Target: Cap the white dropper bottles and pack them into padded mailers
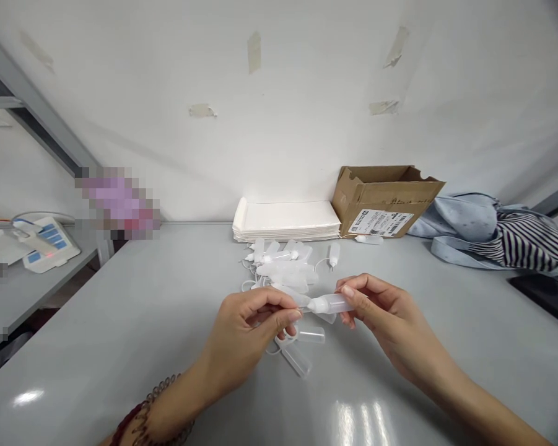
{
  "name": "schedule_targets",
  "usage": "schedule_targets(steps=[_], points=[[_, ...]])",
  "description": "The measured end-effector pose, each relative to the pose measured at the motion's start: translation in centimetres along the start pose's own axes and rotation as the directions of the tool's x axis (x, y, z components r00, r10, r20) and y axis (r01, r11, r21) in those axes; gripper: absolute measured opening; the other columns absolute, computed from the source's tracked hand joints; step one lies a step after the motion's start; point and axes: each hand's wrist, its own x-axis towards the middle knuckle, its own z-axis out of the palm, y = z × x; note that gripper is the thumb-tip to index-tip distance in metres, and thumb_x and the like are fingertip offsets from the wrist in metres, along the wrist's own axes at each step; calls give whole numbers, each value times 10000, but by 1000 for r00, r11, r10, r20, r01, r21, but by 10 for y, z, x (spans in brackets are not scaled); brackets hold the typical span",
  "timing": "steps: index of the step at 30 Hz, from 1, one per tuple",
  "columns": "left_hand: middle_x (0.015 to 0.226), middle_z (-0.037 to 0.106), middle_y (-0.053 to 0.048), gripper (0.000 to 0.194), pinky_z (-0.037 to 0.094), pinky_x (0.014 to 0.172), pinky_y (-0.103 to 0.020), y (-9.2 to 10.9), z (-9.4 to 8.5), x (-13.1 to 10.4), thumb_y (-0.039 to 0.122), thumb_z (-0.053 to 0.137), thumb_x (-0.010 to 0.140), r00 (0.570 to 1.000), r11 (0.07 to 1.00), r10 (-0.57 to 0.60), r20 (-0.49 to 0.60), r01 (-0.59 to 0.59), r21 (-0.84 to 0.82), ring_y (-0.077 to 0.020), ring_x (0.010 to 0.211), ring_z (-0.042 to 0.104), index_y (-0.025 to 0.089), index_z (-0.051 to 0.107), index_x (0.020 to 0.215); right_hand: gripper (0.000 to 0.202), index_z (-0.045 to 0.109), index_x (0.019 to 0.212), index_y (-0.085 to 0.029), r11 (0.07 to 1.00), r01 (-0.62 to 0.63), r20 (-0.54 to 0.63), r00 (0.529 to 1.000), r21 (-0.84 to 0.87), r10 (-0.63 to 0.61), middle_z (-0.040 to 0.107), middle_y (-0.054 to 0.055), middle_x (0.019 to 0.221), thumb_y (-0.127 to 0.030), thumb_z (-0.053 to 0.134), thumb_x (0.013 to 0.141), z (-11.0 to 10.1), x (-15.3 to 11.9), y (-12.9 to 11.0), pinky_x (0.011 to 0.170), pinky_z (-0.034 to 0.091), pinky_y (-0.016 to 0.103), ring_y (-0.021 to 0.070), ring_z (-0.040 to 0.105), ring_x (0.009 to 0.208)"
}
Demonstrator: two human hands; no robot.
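Within right hand (384,308), bottle (333,303) partly hidden; left hand (249,322) pinches tip (305,308), perhaps metal.

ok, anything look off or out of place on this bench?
Minor: one small bottle lies by the cardboard box, apart from the bottle pile. Ragged tape scraps on the wall look like leftovers. No spill visible.
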Motion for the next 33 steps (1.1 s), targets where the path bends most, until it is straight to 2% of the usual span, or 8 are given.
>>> schedule_targets(steps=[9,14,17,26,33], points=[[607,637,4,102,496,558,-185,1,0,-3,204,629,810,999,999,34,3,-34,34,-96,564,572,152,680,739,276,585,784,-208,991,61,-59,996,-121,-68,566,-5,622,-476,566,848,3,0,-8,622,387,294,149,521,616],[623,637,-4,107,493,560,-195,1,-1,-3,206,621,817,999,997,53,0,-52,52,-106,583,577,152,682,749,240,584,744,-215,977,148,-134,976,-157,-169,585,18,765,-438,595,830,9,-4,-13,572,443,275,125,519,575],[627,636,-4,105,486,563,-198,0,-1,-4,204,619,819,998,995,70,2,-70,69,-107,587,571,153,686,755,228,580,717,-215,966,191,-130,968,-172,-215,575,14,782,-413,602,828,11,-6,-15,532,440,256,110,510,551],[644,646,-1,112,485,568,-181,0,-1,-4,200,614,829,997,994,72,25,-74,76,-98,599,576,157,675,745,237,578,727,-215,977,188,-153,967,-106,-202,568,2,768,-415,585,854,8,-5,-13,555,452,247,99,516,557],[660,674,-9,105,499,574,-191,1,1,-4,194,619,822,998,996,63,25,-65,66,-108,605,598,161,673,739,234,572,717,-210,973,196,-166,963,-120,-214,570,11,772,-407,600,839,10,-6,-13,536,466,255,102,517,536]])
